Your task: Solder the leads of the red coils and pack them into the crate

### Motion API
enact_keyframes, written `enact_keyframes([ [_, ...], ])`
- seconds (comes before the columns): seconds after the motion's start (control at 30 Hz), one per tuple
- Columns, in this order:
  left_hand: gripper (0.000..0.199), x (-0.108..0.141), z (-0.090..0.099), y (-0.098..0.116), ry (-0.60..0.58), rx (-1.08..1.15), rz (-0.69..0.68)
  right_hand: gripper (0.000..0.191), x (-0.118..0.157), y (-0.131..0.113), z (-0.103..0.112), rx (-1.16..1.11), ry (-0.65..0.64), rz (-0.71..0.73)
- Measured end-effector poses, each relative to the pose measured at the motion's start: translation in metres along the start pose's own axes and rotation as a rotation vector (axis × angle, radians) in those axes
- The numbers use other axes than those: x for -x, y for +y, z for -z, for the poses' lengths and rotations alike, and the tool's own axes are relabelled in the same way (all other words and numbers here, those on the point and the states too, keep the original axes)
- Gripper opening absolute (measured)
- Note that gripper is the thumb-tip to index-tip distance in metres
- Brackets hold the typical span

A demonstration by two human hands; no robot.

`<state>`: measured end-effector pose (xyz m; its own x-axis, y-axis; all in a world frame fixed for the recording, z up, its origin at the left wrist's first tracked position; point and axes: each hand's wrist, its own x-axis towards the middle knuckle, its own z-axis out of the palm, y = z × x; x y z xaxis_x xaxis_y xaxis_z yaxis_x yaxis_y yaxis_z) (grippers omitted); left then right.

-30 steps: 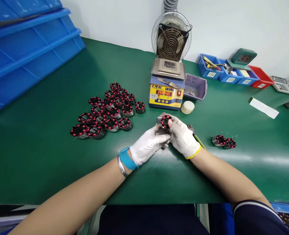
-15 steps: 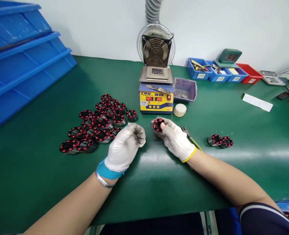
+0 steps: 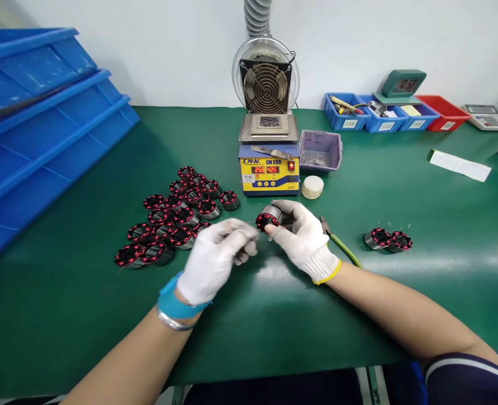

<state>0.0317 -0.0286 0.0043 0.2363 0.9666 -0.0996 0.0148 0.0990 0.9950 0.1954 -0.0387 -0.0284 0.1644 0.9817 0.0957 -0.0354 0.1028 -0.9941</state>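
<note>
My right hand (image 3: 301,236), in a white glove with a yellow cuff, grips a motor stator (image 3: 270,217) with red and black windings, its wound end tipped toward me and the thumb at its bore. Close to its left side is my gloved left hand (image 3: 223,253), a blue band at the wrist. Its thumb and fingers are pinched together; whatever is between them, perhaps a thin wire, is too small to make out. Several like stators (image 3: 183,216) stand grouped to the left. Two more stators (image 3: 378,239) with wires sticking up stand at the right.
A solder pot (image 3: 269,171) with a fan stands at the back, a tweezer-like tool lying on it. Beside it are a purple bin (image 3: 339,160) and a round whitish pad (image 3: 312,187). Cutters (image 3: 344,248) lie by my right wrist. Blue crates (image 3: 41,129) rise at left.
My right hand has tilted the stator so its wound end faces more toward me. The left hand has come closer to it, fingers pinched. The view has shifted slightly.
</note>
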Motion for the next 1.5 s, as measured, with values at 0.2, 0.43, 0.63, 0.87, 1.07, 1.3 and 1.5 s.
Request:
enact_keyframes([
  [0.2,0.020,-0.006,0.008,0.004,0.338,-0.196,-0.293,0.046,0.003,0.001,0.001,0.098,0.033,0.055],
  [0.43,0.029,0.003,0.014,0.007,-0.249,-0.174,-0.144,0.046,0.002,0.004,0.003,0.166,0.073,0.149],
  [0.63,0.026,-0.005,0.013,-0.004,0.007,-0.176,-0.237,0.046,0.000,0.005,0.004,0.170,0.083,0.147],
  [0.87,0.010,0.001,-0.004,-0.013,-0.150,-0.394,-0.308,0.045,0.003,0.003,0.005,0.218,0.066,0.205],
  [1.07,0.022,0.006,0.010,-0.005,0.026,-0.027,-0.332,0.047,-0.001,0.005,0.006,0.127,0.121,0.190],
  [1.3,0.036,0.000,-0.005,-0.025,0.068,-0.143,-0.252,0.048,-0.001,0.004,0.008,0.131,0.110,0.192],
  [1.5,0.034,-0.009,-0.023,-0.028,-0.177,-0.340,-0.176,0.047,-0.069,-0.050,0.035,0.547,0.207,0.371],
])
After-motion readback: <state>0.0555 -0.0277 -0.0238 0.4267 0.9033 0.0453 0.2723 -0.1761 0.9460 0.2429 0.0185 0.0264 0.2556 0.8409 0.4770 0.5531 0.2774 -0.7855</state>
